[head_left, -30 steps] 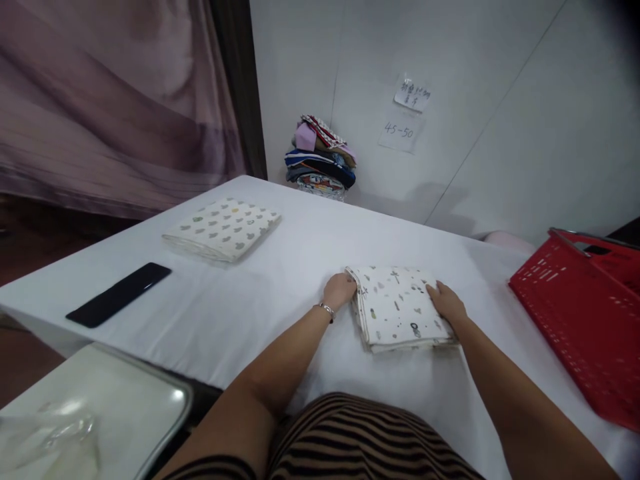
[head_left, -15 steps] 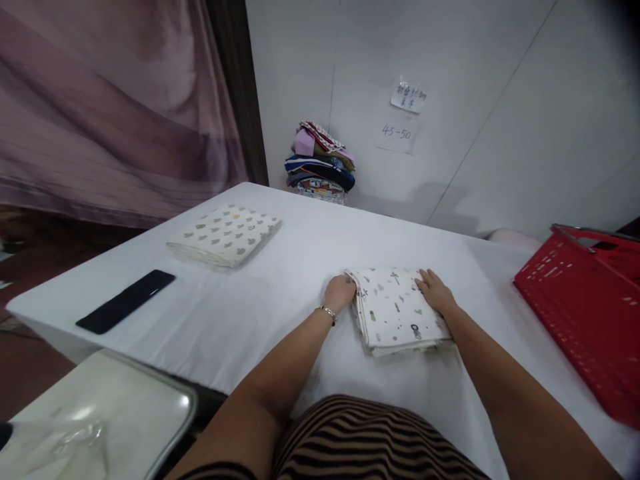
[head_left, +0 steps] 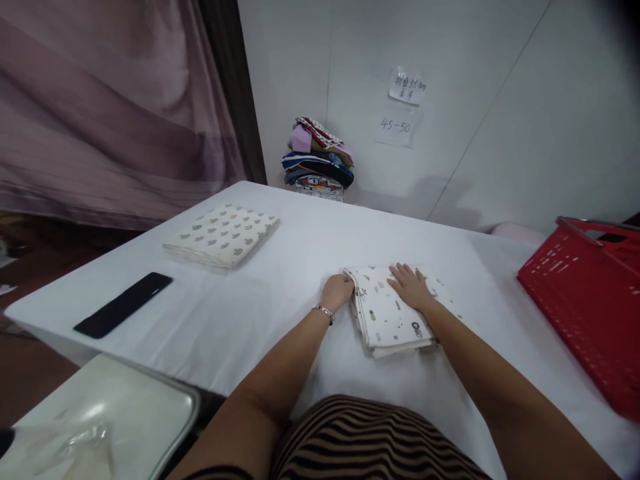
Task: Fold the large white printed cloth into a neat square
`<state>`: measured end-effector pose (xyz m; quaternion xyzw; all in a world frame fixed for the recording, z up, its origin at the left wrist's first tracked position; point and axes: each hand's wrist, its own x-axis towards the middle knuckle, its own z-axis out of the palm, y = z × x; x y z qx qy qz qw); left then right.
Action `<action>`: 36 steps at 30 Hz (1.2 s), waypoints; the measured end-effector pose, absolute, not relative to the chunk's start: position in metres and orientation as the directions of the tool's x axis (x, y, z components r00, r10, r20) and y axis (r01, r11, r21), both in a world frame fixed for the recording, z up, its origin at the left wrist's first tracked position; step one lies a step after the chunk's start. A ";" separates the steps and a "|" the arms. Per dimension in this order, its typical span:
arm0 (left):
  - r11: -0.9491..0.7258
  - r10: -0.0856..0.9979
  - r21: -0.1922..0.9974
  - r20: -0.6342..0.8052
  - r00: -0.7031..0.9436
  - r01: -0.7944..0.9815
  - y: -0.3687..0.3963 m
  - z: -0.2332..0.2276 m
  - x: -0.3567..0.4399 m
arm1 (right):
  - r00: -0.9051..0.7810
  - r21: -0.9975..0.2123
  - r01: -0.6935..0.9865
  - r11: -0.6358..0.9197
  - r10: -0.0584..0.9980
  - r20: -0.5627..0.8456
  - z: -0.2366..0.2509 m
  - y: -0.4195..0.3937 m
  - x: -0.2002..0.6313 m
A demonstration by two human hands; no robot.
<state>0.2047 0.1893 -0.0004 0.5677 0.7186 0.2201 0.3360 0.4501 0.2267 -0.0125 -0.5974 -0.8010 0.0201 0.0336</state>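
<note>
A folded white cloth (head_left: 387, 317) with small printed motifs lies on the white-covered table in front of me. My left hand (head_left: 339, 291) is closed on its left edge near the far corner, fingertips partly hidden by the fabric. Fingers spread, my right hand (head_left: 411, 287) lies flat on top of the cloth toward its right side. Layers of the fold show along the left and near edges. Farther left on the table rests a second folded cloth (head_left: 225, 235), cream with grey shapes, untouched by either hand.
A black phone-like slab (head_left: 124, 305) lies near the table's left edge. At the right stands a red plastic basket (head_left: 585, 320). Folded fabrics (head_left: 319, 160) are stacked beyond the far edge by the wall. A pale stool-like surface (head_left: 130, 407) is at the lower left.
My right hand has slid left from the cloth's right edge onto its top, fingers now spread. The left hand keeps its place at the left edge.
</note>
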 end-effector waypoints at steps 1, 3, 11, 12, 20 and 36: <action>0.250 0.966 0.701 -0.225 -0.126 0.668 0.189 0.000 0.204 | -0.300 -0.072 0.951 0.300 0.954 0.012 -0.016 0.226 0.448; 0.235 0.971 0.711 -0.208 -0.121 0.663 0.189 -0.001 0.203 | -0.301 -0.076 0.951 0.300 0.954 -0.006 -0.020 0.225 0.448; 0.217 0.973 0.817 -0.133 -0.190 0.534 0.187 -0.007 0.192 | -0.323 -0.260 0.893 0.368 0.925 0.202 0.012 0.208 0.413; 0.209 0.971 0.833 -0.117 -0.207 0.512 0.186 -0.008 0.192 | -0.343 -0.304 0.861 0.408 0.907 0.245 0.017 0.203 0.401; 0.174 0.975 0.867 -0.085 -0.206 0.467 0.192 -0.008 0.194 | -0.352 -0.432 0.819 0.378 0.925 0.143 0.026 0.172 0.340; -0.150 0.988 0.680 0.081 0.130 0.718 0.214 0.001 0.167 | -0.263 -0.272 0.932 0.240 0.964 -0.048 0.033 0.163 0.332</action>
